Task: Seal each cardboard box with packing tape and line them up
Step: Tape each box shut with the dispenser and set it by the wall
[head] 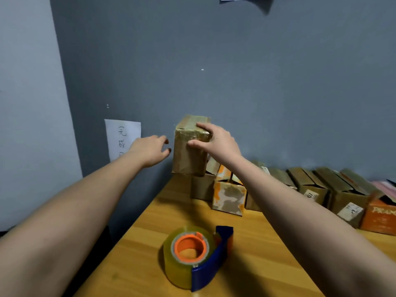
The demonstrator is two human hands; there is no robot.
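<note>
The head camera looks down at a wooden table (246,249) in the corner of a gray room. The right hand (216,142) grips the top of a brown taped box (188,155), with fingers curled over its top and the thumb on its front. This box stands tall at the far left corner of the table, by the wall. The left hand (150,151) is just beside the box, not touching it, with fingers loose and holding nothing. A row of open boxes (321,187) sits along the wall to the right. A tape roll (192,256) in a blue holder lies near the front. A white paper (122,138) hangs on the wall.
</note>
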